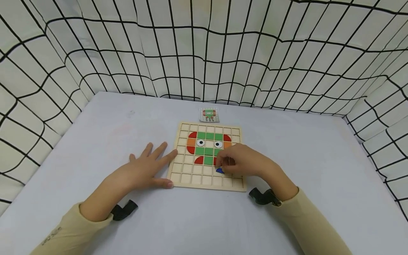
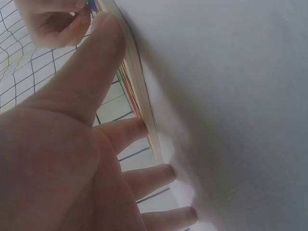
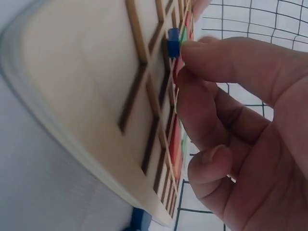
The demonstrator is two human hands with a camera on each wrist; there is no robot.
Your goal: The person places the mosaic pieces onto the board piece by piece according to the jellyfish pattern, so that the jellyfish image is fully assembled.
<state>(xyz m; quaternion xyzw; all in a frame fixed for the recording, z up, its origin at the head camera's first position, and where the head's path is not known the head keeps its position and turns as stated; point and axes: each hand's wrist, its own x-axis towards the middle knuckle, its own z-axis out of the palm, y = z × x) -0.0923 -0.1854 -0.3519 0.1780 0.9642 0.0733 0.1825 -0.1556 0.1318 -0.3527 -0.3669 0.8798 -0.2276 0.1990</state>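
Note:
A wooden grid board (image 1: 191,179) lies on the table, bearing green square tiles (image 1: 208,151), red rounded tiles (image 1: 192,135), an orange tile (image 1: 191,142) and two eye tiles (image 1: 200,142). My right hand (image 1: 247,161) is over the board's right side and pinches a small blue tile (image 3: 173,43) with a curved edge between thumb and finger, low over the cells. It hides some cells and tiles behind it. My left hand (image 1: 145,168) lies spread at the board's left edge; its thumb and index finger touch that edge, and the other fingertips (image 2: 185,215) rest on the table.
Behind the board lies a small pattern card (image 1: 209,114) showing a similar figure on a grid. A white cloth covers the table (image 1: 306,152). Black netting (image 1: 207,53) over white sheets encloses its back and sides. Each wrist bears a black camera mount (image 1: 124,210).

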